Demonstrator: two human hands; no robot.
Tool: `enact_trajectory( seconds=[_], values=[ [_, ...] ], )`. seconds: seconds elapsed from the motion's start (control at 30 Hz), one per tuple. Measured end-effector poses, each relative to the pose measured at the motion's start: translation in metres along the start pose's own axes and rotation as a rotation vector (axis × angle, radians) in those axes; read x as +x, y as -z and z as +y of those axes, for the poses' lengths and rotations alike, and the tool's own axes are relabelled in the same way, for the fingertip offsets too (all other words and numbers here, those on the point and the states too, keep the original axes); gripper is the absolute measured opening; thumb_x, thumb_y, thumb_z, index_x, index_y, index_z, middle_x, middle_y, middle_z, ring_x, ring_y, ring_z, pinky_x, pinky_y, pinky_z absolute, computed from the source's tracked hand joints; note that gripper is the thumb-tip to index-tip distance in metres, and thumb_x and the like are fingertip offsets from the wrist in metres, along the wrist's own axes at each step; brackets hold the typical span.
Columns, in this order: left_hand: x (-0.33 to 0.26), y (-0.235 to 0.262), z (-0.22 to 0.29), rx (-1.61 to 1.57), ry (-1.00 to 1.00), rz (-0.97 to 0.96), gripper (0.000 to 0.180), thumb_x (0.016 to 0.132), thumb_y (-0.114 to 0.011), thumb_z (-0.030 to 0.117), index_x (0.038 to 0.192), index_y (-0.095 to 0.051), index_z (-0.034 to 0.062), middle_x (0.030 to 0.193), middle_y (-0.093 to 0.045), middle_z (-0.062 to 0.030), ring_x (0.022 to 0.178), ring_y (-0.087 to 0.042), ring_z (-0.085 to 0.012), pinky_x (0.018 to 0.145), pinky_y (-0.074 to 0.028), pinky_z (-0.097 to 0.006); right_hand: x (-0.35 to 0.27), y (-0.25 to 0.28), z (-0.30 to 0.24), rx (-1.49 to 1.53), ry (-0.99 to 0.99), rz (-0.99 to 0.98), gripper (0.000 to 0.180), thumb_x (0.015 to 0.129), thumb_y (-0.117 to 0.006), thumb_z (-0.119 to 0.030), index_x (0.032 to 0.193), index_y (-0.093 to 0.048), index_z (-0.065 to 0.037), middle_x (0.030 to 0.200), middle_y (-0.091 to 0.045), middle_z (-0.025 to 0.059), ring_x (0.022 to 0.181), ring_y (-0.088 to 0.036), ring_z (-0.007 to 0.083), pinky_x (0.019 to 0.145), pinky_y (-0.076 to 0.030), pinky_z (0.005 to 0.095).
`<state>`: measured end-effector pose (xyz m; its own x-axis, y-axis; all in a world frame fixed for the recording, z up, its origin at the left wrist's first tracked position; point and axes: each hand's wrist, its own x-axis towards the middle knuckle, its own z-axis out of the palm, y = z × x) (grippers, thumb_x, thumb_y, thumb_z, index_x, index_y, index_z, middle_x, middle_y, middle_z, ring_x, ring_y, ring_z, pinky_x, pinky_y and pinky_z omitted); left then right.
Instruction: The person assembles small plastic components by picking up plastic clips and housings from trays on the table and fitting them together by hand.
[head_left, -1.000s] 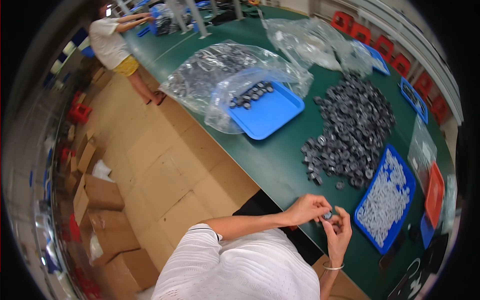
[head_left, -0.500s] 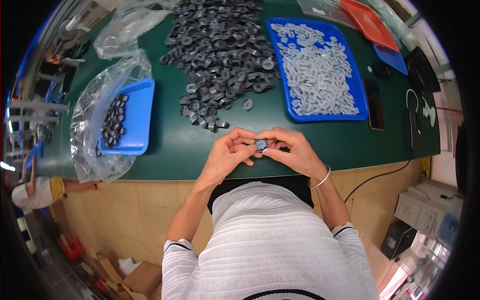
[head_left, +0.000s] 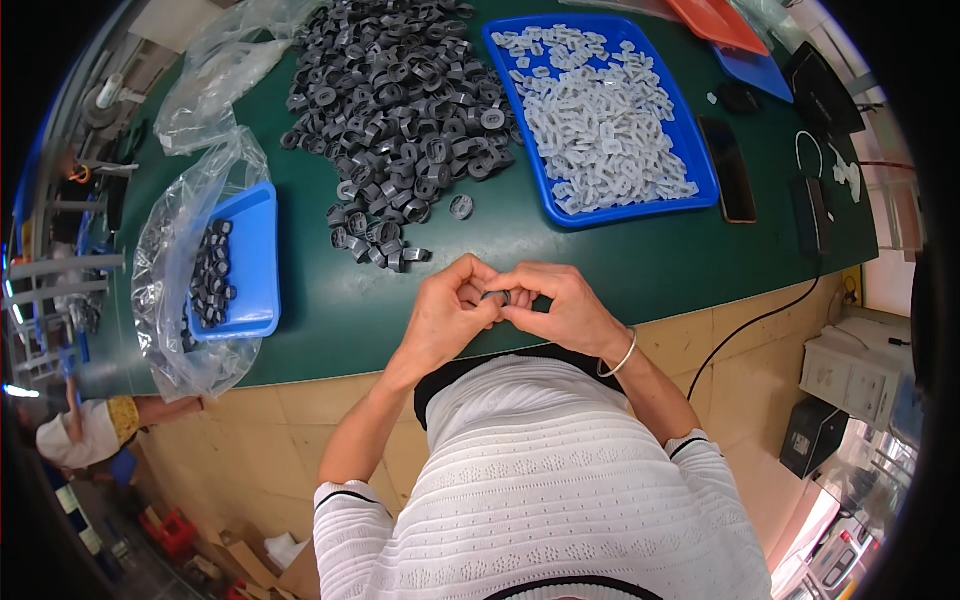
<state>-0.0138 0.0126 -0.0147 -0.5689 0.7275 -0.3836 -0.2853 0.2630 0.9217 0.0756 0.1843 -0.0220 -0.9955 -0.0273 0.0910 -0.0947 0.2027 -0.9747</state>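
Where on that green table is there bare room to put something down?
Bare green table lies between the small blue tray in its bag and the hands, and below the big blue tray. The heap of grey rings crowds the middle.

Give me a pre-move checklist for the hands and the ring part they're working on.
1. Dark ring part pinched between both hands: ok.
2. Left hand and right hand meet over the green table's near edge: ok.
3. Pile of dark rings close ahead of the hands: ok.
4. Blue tray of white pieces stocked: ok.
5. White piece seated in the ring: cannot tell, fingers hide it.
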Motion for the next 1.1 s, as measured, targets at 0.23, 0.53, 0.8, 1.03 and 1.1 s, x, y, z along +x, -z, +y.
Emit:
enact_trajectory(
  seconds=[0.23,0.53,0.8,1.03,1.1],
  values=[
    [-0.001,-0.007,0.006,-0.136,0.027,0.013,0.012,0.088,-0.062,0.001,0.097,-0.055,-0.0014,0.086,-0.063,-0.0056,0.070,-0.061,-0.0092,0.063,-0.051,-0.022,0.000,0.008,-0.004,0.019,-0.027,-0.038,0.031,0.077,-0.070,0.001,0.108,-0.069,-0.006,0.076,-0.061,0.0034,0.067,-0.057,0.0110,0.061,-0.046,0.0256],
    [-0.021,-0.024,-0.003,-0.306,-0.122,0.171,0.020,0.091,-0.059,0.004,0.109,-0.055,-0.0024,0.088,-0.065,-0.0103,0.071,-0.064,-0.0137,0.060,-0.052,-0.024,-0.001,0.010,-0.005,0.189,-0.237,-0.056,0.020,0.086,-0.067,-0.007,0.105,-0.068,-0.001,0.075,-0.061,0.0005,0.064,-0.055,0.0064,0.055,-0.045,0.0232],
    [-0.021,-0.018,-0.026,-0.553,-0.049,0.191,0.016,0.094,-0.059,0.013,0.104,-0.057,-0.0001,0.083,-0.067,-0.0112,0.065,-0.065,-0.0143,0.052,-0.051,-0.023,0.002,-0.002,0.001,0.252,-0.279,0.053,0.017,0.093,-0.059,-0.012,0.100,-0.066,0.002,0.077,-0.062,0.0029,0.067,-0.058,0.0082,0.061,-0.051,0.0231],
    [-0.021,-0.025,-0.031,-0.513,-0.099,0.246,0.016,0.091,-0.064,0.011,0.101,-0.058,0.0010,0.081,-0.066,-0.0088,0.063,-0.063,-0.0118,0.050,-0.050,-0.021,0.004,-0.010,-0.016,-0.069,-0.197,0.147,0.019,0.080,-0.065,-0.001,0.098,-0.062,0.003,0.077,-0.062,0.0058,0.069,-0.058,0.0089,0.063,-0.054,0.0241],
    [-0.022,-0.028,-0.032,-0.475,-0.113,0.261,0.016,0.091,-0.065,0.012,0.101,-0.058,0.0006,0.081,-0.065,-0.0073,0.063,-0.060,-0.0097,0.050,-0.049,-0.021,0.002,-0.009,-0.013,-0.074,-0.207,0.135,0.018,0.079,-0.065,-0.001,0.097,-0.062,0.003,0.077,-0.062,0.0058,0.070,-0.059,0.0090,0.064,-0.054,0.0242]
  ],
)
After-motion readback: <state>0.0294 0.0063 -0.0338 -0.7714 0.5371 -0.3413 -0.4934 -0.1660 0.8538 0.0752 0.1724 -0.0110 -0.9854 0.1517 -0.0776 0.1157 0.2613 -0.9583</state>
